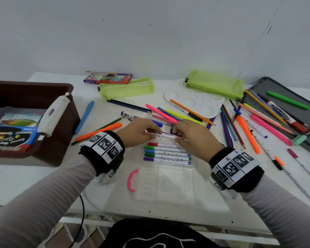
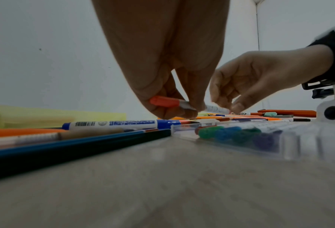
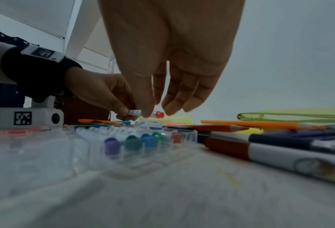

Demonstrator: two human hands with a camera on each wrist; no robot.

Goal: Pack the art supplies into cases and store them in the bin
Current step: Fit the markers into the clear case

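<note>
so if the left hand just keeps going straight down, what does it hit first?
Likely the clear marker case: the left hand, pinching a pink-capped marker, points down at its empty far slots beside the red marker. Depth is unclear.

You get even, soft light in the head view, walls bowed at the edges. Both wrist views run dim and grainy; the desk [image 2: 162,192] foreground is blurred.

Orange-capped marker [image 2: 167,101] in left hand [image 2: 162,61] grip above clear case [image 2: 291,148].
</note>
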